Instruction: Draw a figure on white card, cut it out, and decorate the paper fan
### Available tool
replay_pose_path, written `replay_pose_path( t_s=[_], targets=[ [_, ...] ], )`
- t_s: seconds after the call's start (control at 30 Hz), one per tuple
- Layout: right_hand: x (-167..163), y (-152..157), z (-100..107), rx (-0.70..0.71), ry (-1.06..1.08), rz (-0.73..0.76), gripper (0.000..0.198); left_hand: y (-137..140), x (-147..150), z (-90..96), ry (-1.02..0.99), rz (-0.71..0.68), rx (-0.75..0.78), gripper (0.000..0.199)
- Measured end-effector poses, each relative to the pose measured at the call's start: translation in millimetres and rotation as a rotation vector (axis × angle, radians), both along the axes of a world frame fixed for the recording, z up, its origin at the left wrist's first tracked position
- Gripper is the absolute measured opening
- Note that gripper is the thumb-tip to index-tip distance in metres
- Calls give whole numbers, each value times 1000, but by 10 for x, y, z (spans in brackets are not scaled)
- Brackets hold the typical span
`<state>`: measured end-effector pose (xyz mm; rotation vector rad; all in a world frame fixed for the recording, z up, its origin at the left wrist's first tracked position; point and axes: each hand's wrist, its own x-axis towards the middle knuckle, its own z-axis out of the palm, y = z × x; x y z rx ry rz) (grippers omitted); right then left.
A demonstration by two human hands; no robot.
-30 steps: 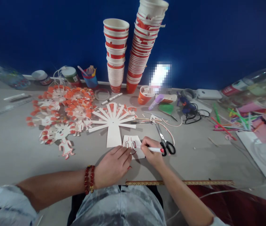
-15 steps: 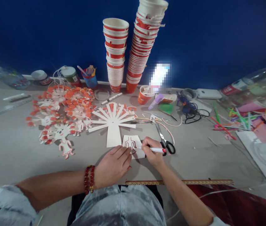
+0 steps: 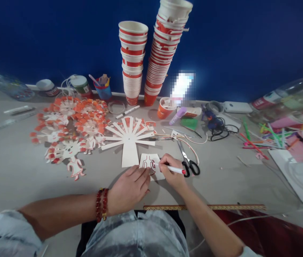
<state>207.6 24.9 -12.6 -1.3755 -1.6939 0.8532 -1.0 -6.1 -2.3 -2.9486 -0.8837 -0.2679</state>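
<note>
A small white paper piece (image 3: 160, 175) lies on the table with a dark red outline of a little figure drawn on it. My left hand (image 3: 131, 184) rests flat over its lower left part, fingers stretched out, hiding that corner. In my right hand (image 3: 171, 171) is a white marker (image 3: 176, 169) with a red end, its tip at the drawn line. Just left of the drawing lies a white paper cutout (image 3: 130, 153) with strips fanned out at the top. Black-handled scissors (image 3: 190, 166) lie right beside my right hand.
Finished-looking orange and white paper figures (image 3: 68, 151) are heaped at the left. Two tall paper cup stacks (image 3: 132, 64) stand at the back by a cup of scraps (image 3: 164, 109). Black cord (image 3: 219, 128), bottles (image 3: 279, 96) and colourful scraps (image 3: 298, 139) lie to the right.
My right hand has shifted slightly left and up with the marker, which now tilts more downward at its red end. The left hand stays on the paper.
</note>
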Motion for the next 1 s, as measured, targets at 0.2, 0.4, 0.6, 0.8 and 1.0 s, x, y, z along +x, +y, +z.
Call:
replay_pose_path(
  t_s=[0.2, 0.4, 0.6, 0.8, 1.0],
  targets=[
    [0, 6, -3, 5, -3, 8, 18, -4, -5, -1, 14, -1, 5, 40],
    [6, -2, -10, -11, 28, -24, 17, -68, -23, 7, 44, -18, -3, 42],
    [19, -9, -21, -35, 107, -62, 15, -91, -19, 2, -19, -2, -40, 39],
    [41, -28, -64, -11, 218, -160, 6, -78, -43, 115, -251, -182, -108, 17],
    [34, -38, -70, 48, 298, -195, 6, -30, -77, 79, -457, -306, -164, 39]
  ],
)
